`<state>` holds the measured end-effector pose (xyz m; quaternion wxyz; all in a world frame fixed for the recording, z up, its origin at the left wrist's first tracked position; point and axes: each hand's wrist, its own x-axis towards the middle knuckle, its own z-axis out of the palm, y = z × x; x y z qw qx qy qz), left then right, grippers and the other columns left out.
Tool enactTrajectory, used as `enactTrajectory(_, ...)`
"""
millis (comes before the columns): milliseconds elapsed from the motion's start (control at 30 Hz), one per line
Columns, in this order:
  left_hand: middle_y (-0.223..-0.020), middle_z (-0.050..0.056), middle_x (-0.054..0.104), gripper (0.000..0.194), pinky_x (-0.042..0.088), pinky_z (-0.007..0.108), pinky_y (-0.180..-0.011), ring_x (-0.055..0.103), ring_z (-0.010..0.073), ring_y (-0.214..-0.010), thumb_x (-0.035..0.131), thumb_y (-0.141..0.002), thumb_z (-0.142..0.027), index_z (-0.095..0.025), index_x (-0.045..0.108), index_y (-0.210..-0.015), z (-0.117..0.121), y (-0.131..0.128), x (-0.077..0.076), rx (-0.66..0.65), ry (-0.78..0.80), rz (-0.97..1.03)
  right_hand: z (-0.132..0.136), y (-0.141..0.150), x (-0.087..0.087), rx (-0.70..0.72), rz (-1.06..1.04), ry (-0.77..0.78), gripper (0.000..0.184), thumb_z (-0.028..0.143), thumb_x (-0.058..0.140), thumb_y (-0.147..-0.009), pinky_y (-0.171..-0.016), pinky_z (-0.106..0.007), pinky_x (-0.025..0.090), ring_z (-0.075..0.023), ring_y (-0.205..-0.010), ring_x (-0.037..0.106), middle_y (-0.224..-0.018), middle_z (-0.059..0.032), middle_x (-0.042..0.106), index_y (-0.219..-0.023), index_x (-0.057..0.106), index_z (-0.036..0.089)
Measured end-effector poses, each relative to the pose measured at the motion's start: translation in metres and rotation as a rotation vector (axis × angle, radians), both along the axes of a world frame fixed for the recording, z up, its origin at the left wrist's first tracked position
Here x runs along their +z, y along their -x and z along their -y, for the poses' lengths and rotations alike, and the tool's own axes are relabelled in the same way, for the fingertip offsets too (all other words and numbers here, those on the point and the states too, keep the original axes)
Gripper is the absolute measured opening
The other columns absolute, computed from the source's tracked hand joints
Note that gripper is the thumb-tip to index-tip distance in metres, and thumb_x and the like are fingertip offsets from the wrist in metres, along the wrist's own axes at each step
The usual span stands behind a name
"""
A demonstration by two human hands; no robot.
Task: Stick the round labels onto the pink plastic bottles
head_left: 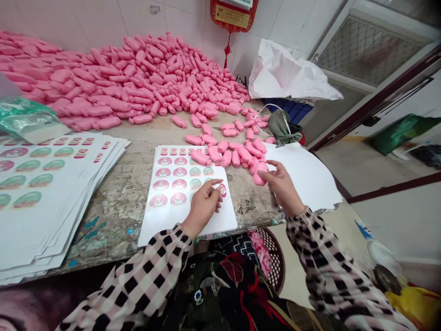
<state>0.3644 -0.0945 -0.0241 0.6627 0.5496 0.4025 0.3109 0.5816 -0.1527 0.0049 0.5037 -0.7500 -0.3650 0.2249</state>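
My left hand (204,202) is over the lower right of a white sticker sheet (155,225), its fingers curled and the index finger stretched to the right. At its fingertips shows a small red-and-white oval sticker (223,190), which looks pinched there. My right hand (283,186) has thumb and fingers closed around a small pink bottle (260,178), at the near edge of a loose group of similar pink bottles (243,154). The sheet carries rows of pink and green arched stickers (178,184), with small red ones along its top.
A large heap of pink bottles (138,78) lies against the tiled wall. Stacked sticker sheets (51,225) are at left, beside a green plastic pack (27,117). White paper (303,177) lies at right. A white bag (289,71) and a dark green pouch (282,126) stand behind it.
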Motion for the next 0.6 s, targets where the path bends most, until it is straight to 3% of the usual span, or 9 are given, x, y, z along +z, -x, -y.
enactTrajectory(100, -0.081, 0.002, 0.062, 0.041, 0.05, 0.025, -0.063, 0.058, 0.0101, -0.064, 0.06, -0.077, -0.034, -0.021, 0.051, -0.114, 0.003, 0.0, 0.014, -0.057, 0.23, 0.205, 0.014, 0.062, 0.003, 0.218, -0.241, -0.07, 0.051, 0.037, 0.064, -0.071, -0.056, -0.026, 0.043, -0.0121, -0.057, 0.048, -0.066, 0.0046, 0.051, -0.118, 0.047, 0.025)
enactTrajectory(200, -0.084, 0.003, 0.061, 0.029, 0.051, 0.028, -0.066, 0.059, 0.0109, -0.067, 0.061, -0.077, -0.039, -0.019, 0.056, -0.097, 0.008, 0.001, 0.021, -0.199, 0.484, 0.367, 0.019, 0.104, -0.001, 0.342, -0.347, -0.083, 0.053, 0.037, 0.064, -0.071, -0.058, -0.025, 0.044, -0.0112, -0.06, 0.051, -0.074, 0.0038, 0.054, -0.12, 0.045, 0.028)
enactTrajectory(267, -0.082, 0.004, 0.06, 0.026, 0.051, 0.029, -0.065, 0.058, 0.0113, -0.066, 0.062, -0.076, -0.039, -0.017, 0.056, -0.088, 0.009, 0.004, 0.023, -0.203, 0.543, 0.407, 0.019, 0.111, -0.004, 0.383, -0.305, -0.044, 0.054, 0.039, 0.062, -0.073, -0.057, -0.025, 0.045, -0.0107, -0.06, 0.051, -0.083, 0.0023, 0.056, -0.123, 0.043, 0.029)
enactTrajectory(333, -0.083, 0.005, 0.061, 0.027, 0.05, 0.029, -0.065, 0.058, 0.0123, -0.066, 0.064, -0.074, -0.037, -0.017, 0.055, -0.09, 0.006, 0.009, 0.023, -0.122, 0.532, 0.351, 0.015, 0.101, -0.008, 0.363, -0.124, -0.024, 0.046, 0.043, 0.056, -0.079, -0.062, -0.027, 0.045, -0.0122, -0.067, 0.054, -0.093, -0.0005, 0.058, -0.121, 0.047, 0.028)
enactTrajectory(433, -0.081, 0.005, 0.061, 0.032, 0.048, 0.029, -0.059, 0.057, 0.0135, -0.061, 0.067, -0.069, -0.037, -0.018, 0.053, -0.09, -0.003, 0.018, 0.022, -0.011, 0.364, 0.113, 0.007, 0.073, -0.015, 0.293, 0.263, 0.032, 0.03, 0.042, 0.045, -0.086, -0.076, -0.032, 0.042, -0.017, -0.085, 0.056, -0.099, -0.0033, 0.062, -0.105, 0.06, 0.024)
enactTrajectory(500, -0.075, 0.003, 0.06, 0.028, 0.045, 0.028, -0.058, 0.057, 0.0156, -0.063, 0.067, -0.066, -0.037, -0.019, 0.055, -0.084, -0.009, 0.023, 0.017, -0.024, 0.081, -0.097, 0.001, 0.058, -0.022, 0.295, 0.461, 0.131, 0.027, 0.039, 0.043, -0.088, -0.075, -0.032, 0.04, -0.0188, -0.086, 0.056, -0.093, -0.0032, 0.064, -0.101, 0.061, 0.024)
enactTrajectory(600, -0.076, 0.004, 0.061, 0.018, 0.044, 0.032, -0.069, 0.058, 0.0226, -0.077, 0.067, -0.065, -0.034, -0.02, 0.062, -0.076, -0.012, 0.025, 0.008, -0.171, -0.407, -0.353, -0.008, 0.048, -0.032, 0.37, 0.651, 0.216, 0.022, 0.034, 0.045, -0.087, -0.071, -0.03, 0.038, -0.0184, -0.083, 0.057, -0.088, -0.0019, 0.065, -0.098, 0.061, 0.024)
